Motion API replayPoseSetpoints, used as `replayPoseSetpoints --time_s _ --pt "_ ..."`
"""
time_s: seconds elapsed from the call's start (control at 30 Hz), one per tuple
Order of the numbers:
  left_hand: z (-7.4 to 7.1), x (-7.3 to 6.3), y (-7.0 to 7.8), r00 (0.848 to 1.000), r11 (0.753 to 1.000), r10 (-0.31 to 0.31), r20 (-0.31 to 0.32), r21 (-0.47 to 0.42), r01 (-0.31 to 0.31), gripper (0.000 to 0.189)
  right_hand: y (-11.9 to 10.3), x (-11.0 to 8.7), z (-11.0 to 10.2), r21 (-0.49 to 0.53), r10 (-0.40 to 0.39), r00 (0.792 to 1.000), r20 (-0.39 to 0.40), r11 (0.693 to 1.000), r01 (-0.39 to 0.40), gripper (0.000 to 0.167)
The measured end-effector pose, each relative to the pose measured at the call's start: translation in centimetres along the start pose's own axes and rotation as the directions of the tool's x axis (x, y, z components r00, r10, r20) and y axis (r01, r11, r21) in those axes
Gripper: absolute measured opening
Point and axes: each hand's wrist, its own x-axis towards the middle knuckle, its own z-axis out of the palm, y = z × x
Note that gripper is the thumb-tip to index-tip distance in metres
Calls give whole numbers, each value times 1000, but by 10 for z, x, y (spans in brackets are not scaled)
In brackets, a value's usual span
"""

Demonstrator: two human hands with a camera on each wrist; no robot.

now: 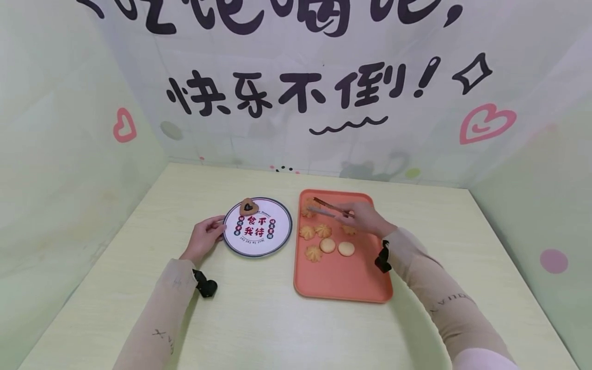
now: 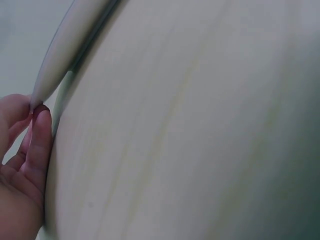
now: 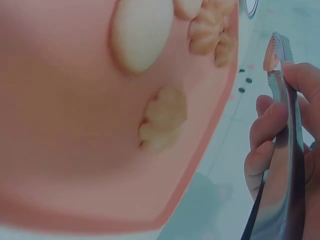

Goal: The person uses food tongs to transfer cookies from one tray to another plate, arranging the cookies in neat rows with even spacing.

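My left hand [image 1: 205, 237] pinches the left rim of a round white plate [image 1: 277, 240] between thumb and fingers. In the left wrist view the plate's edge [image 2: 67, 55] rises at a slant from the fingertips. A heart-shaped cookie [image 1: 248, 207] with a dark centre lies at the plate's upper left. My right hand [image 1: 366, 220] grips metal tongs [image 1: 326, 204] over the upper part of an orange tray [image 1: 339, 280]. Their arms stand apart, tips overlapping a flower-shaped cookie [image 1: 308, 209] at the tray's upper left. The right wrist view shows the tongs' serrated ends.
More flower-shaped cookies [image 1: 313, 253] and two round pale cookies [image 1: 346, 248] lie on the tray. One flower-shaped cookie [image 3: 164, 120] sits beneath the right hand. A pale wooden table [image 1: 245, 318] carries plate and tray, with a printed backdrop [image 1: 277, 144] behind.
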Motion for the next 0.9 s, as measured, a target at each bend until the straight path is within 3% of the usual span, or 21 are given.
replayPoseSetpoints --time_s 0.13,0.33,0.47,0.7,0.9 --pt "1 1 1 1000 1000 -8 -1 -2 8 40 -12 12 6 -36 -16 999 28 999 17 39" --pt "2 1 2 1000 1000 -9 4 6 9 40 -30 31 14 -32 38 994 104 999 -34 42" --pt "2 1 1 1000 1000 -8 -1 8 8 40 -42 45 21 -81 21 993 118 997 -11 40" --pt "1 2 -1 1000 1000 -16 -6 0 16 40 -54 67 41 -154 104 980 168 985 -79 38" --pt "0 1 -2 1000 1000 -5 -4 6 5 40 -60 76 55 -166 103 973 205 984 -69 40"
